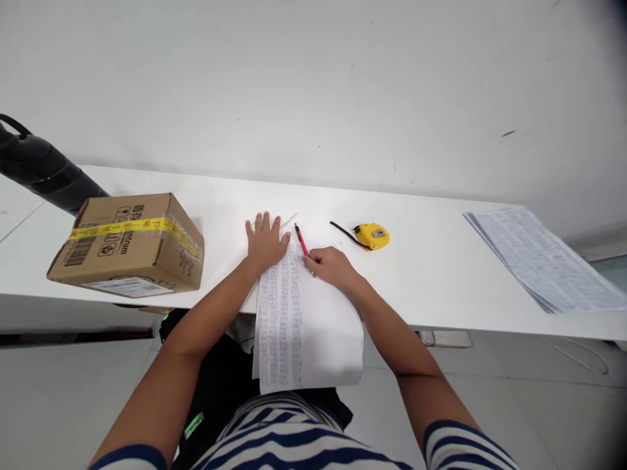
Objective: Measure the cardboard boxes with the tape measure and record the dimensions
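My right hand (329,266) is closed around a red and black pen (301,240), its tip low over a sheet of paper (326,333). Several columns of blue handwriting fill the left part of that sheet, while its right part is blank. The paper hangs over the table's front edge toward my lap. Flat on the table at the sheet's upper left lies my left hand (266,245), fingers spread. A thin clear strip (289,220), perhaps a ruler, shows beside its fingers; most of it is hidden.
A taped cardboard box (127,245) stands on the left of the white table (421,281), a dark wrapped cylinder (44,166) behind it. Right of my hands lies a yellow tape measure (373,236) with a black strap. Written sheets (548,261) lie at the far right.
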A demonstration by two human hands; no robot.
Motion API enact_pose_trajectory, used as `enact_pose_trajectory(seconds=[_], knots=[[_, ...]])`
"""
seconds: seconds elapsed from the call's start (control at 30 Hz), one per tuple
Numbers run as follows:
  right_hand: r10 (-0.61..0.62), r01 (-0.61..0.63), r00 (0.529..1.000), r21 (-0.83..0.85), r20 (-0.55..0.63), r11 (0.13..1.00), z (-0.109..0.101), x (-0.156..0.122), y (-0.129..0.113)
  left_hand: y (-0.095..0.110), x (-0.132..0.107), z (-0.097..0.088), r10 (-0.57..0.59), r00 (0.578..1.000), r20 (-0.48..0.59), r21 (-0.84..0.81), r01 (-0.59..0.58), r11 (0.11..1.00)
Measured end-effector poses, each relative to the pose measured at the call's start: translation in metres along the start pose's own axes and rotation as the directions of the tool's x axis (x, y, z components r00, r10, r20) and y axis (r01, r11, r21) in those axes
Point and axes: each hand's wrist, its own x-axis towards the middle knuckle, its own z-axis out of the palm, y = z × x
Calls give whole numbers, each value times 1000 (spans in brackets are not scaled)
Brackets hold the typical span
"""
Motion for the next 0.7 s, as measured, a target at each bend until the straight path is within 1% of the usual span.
enact_pose_trajectory(seconds=[0.07,0.1,0.13,0.2,0.27,0.3,0.33,0.4,0.43,0.47,0.53,0.57,0.63,0.67,0.7], knots=[[-23,37,994,126,-108,991,0,3,6,0,0,0,-4,1000,1,-4,4,1000],[-37,61,983,131,-179,989,-1,3,9,-1,-1,0,-4,1000,-3,-7,4,1000],[-50,76,966,92,-254,993,-3,4,12,-1,-1,-1,-2,1000,-7,-10,2,1000],[-67,49,916,-55,-396,997,-9,2,17,-2,-1,-1,7,1000,-12,-11,-7,1000],[-101,30,865,-150,-491,988,-18,-2,19,-2,-1,-2,15,1000,-8,-3,-15,1000],[-129,57,852,-154,-507,986,-23,-5,18,-2,-2,-2,17,1000,-5,0,-17,1000],[-166,114,847,-133,-505,985,-27,-8,17,-3,-2,-2,16,1000,-2,1,-16,1000],[-237,248,836,-44,-495,968,-32,-13,12,-3,-1,-3,11,1000,11,-2,-11,1000],[-249,288,826,-1,-505,957,-33,-15,11,-2,-1,-4,9,1000,19,-4,-9,1000],[-243,302,810,24,-534,953,-31,-16,10,-2,-1,-4,7,1000,27,-5,-7,1000],[-226,282,781,5,-582,960,-22,-18,11,-2,-1,-5,10,999,39,-5,-10,1000],[-230,262,784,-28,-577,965,-16,-18,14,-2,-1,-5,12,999,41,-4,-12,1000],[-275,262,825,-97,-494,960,-2,-18,20,-2,-1,-5,13,999,43,-1,-13,1000],[-293,274,837,-108,-462,956,3,-18,23,-3,-1,-5,11,999,45,2,-11,1000],[-299,289,832,-95,-467,953,7,-18,25,-3,-1,-5,8,999,45,6,-9,1000]])
